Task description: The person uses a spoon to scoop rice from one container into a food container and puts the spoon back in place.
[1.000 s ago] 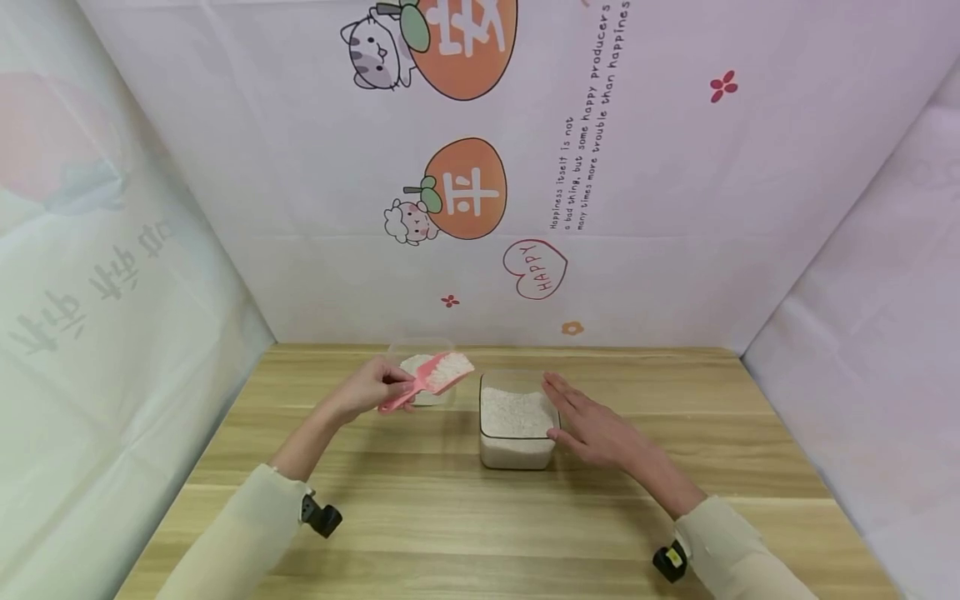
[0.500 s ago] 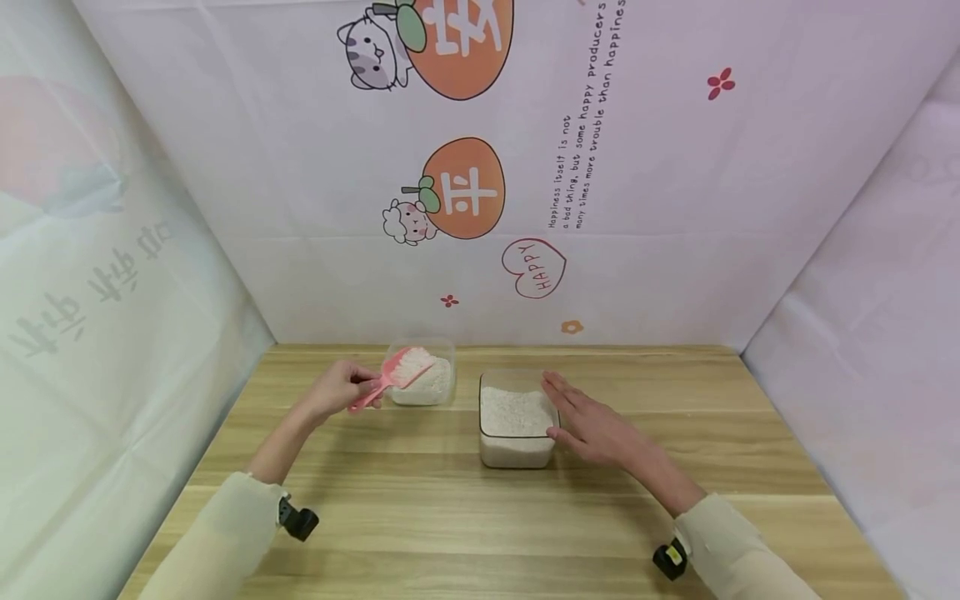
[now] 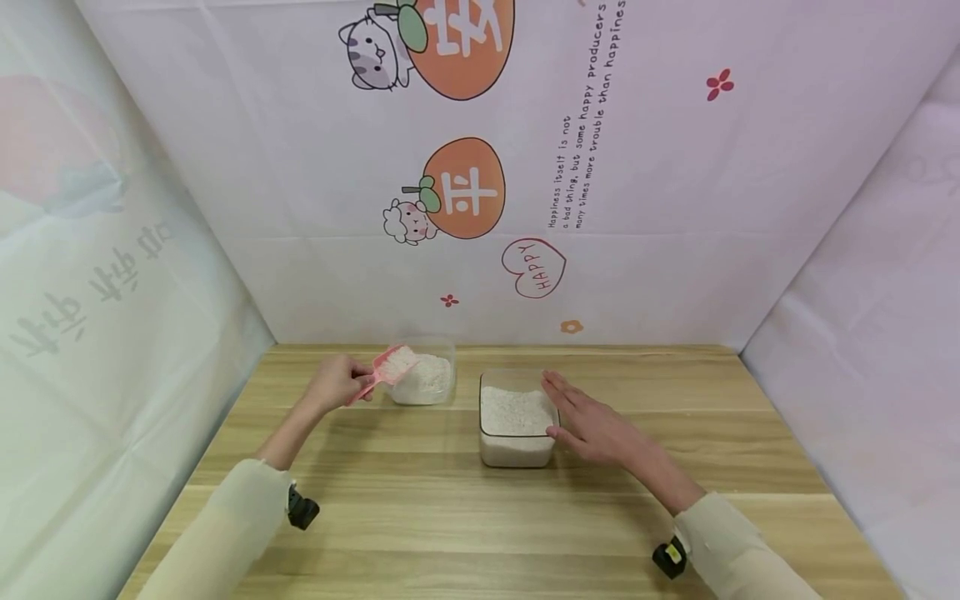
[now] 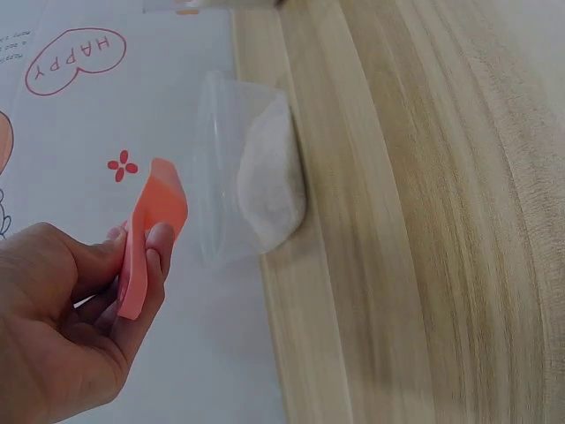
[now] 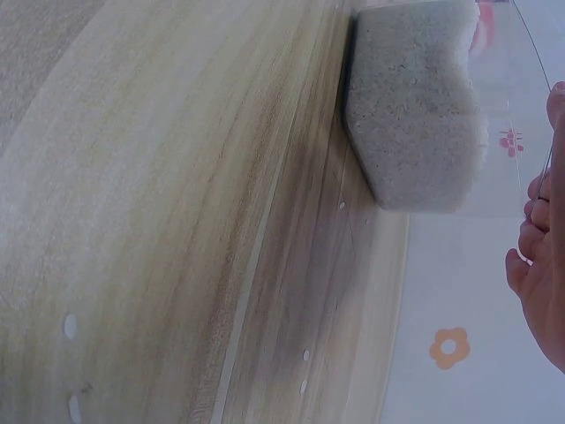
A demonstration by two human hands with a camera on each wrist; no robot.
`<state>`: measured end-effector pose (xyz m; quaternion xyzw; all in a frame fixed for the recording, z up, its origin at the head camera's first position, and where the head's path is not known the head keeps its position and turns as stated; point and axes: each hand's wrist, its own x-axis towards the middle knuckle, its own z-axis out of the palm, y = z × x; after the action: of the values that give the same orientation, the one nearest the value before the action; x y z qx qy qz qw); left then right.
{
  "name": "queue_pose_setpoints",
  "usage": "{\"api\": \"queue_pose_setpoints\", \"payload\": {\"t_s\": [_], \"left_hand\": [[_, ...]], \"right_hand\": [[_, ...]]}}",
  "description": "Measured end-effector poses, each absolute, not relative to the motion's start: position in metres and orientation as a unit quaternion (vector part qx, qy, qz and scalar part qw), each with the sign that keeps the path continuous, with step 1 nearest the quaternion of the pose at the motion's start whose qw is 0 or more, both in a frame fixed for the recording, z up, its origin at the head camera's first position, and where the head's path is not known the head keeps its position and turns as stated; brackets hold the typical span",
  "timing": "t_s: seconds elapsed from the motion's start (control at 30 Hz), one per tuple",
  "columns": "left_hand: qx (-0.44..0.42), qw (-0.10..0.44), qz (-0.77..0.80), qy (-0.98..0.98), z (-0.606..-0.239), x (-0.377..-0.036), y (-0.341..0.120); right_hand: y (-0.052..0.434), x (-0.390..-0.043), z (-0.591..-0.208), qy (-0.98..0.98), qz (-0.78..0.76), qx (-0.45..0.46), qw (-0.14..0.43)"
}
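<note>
My left hand (image 3: 337,385) grips the handle of a pink scoop (image 3: 384,369), also seen as the pink scoop (image 4: 148,237) in the left wrist view. The scoop is tilted over the left rim of a small clear container (image 3: 426,379) that holds white rice; the same container (image 4: 256,181) shows in the left wrist view. A larger clear square container (image 3: 516,421) of rice stands to the right. My right hand (image 3: 588,425) rests with straight fingers against that container's right side; its rice-filled body (image 5: 415,106) fills the right wrist view.
The wooden table (image 3: 480,517) is enclosed by a patterned cloth backdrop (image 3: 480,167) at the back and both sides. Bare tabletop stretches in front of both containers.
My left hand carried the loaded scoop leftward and back, from between the containers to the small container, and tipped it there. My right hand stayed at the large container.
</note>
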<state>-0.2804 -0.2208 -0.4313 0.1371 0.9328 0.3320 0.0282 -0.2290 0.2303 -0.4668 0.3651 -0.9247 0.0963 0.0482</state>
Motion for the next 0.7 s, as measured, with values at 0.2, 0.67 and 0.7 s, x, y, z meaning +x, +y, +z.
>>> {"api": "queue_pose_setpoints", "payload": {"t_s": [0.2, 0.67, 0.7], "left_hand": [[0.138, 0.019, 0.302, 0.943, -0.434, -0.286, -0.213], [0.165, -0.004, 0.244, 0.956, -0.437, -0.293, -0.202], [0.166, -0.004, 0.239, 0.957, -0.437, -0.293, -0.202]], "right_hand": [[0.231, -0.228, -0.465, -0.927, 0.094, 0.360, 0.040], [0.231, -0.229, -0.467, -0.925, 0.100, 0.362, 0.047], [0.231, -0.229, -0.467, -0.925, 0.101, 0.363, 0.048]]}}
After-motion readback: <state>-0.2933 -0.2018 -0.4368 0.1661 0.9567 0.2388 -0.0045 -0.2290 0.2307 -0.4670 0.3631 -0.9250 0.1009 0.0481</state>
